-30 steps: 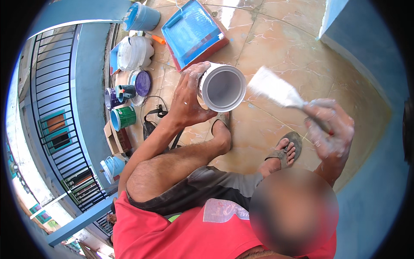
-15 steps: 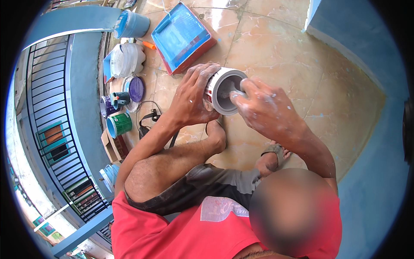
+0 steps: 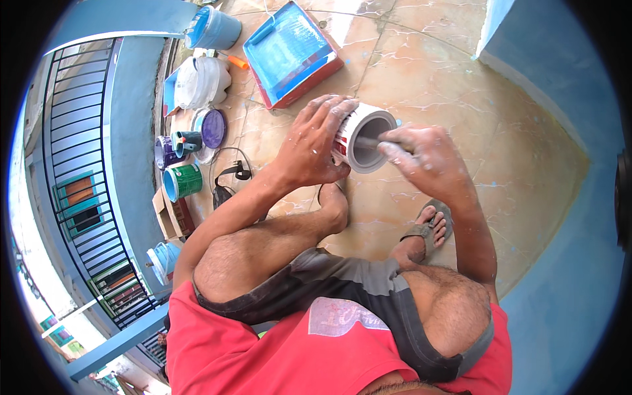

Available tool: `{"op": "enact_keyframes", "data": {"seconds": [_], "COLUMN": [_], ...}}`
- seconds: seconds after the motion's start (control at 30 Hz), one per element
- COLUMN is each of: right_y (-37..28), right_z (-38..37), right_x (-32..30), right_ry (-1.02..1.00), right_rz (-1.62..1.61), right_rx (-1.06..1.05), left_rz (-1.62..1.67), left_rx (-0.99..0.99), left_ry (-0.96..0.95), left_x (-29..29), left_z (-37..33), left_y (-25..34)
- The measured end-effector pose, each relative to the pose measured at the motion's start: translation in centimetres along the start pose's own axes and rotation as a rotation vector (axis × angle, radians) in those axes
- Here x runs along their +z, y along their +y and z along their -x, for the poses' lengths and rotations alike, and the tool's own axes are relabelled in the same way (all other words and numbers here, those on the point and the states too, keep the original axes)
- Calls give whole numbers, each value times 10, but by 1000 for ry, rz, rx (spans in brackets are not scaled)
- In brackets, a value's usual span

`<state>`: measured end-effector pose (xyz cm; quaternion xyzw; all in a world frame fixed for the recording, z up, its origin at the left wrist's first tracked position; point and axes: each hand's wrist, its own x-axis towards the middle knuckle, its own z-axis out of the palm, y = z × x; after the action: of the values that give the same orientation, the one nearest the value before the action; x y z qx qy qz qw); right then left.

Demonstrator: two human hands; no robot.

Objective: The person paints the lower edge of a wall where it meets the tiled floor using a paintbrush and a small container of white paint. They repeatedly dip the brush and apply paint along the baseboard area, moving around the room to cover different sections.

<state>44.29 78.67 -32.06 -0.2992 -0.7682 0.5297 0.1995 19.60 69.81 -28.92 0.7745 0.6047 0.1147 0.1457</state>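
Can held tilted in one hand, a slim tool at its mouth in the other.
From my remote seat I see the white can [image 3: 355, 122] above the tiled floor [image 3: 421, 79], in front of the person's shins, tipped so that its open mouth faces right and toward me. The left hand [image 3: 313, 141] wraps its outer wall, fingers curved around it. The right hand [image 3: 424, 153] pinches the slim grey tool [image 3: 367, 142] between thumb and fingers; it reaches into the mouth, its far end too blurred for me to make out. Beyond the can, a red tray [image 3: 311, 84] with a blue inside lies on the floor. Farther left I have a blue bucket [image 3: 219, 29], a whitish tub [image 3: 201, 82], a purple lid [image 3: 214, 128] and a green tin [image 3: 185, 181] near a cardboard box [image 3: 168, 214].
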Motion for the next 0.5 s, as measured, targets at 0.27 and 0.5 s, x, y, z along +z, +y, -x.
{"op": "enact_keyframes", "data": {"seconds": [0.27,0.5], "right_y": [34,60], "right_z": [38,84], "right_x": [-31,-34], "right_ry": [240,343], "right_rz": [-470,-807], "right_rx": [372,453], "left_rz": [150,251], "left_rx": [-73,47], "left_ry": [1,-89], "left_x": [9,22], "left_z": [-15,-65], "left_y": [-5,-1]}}
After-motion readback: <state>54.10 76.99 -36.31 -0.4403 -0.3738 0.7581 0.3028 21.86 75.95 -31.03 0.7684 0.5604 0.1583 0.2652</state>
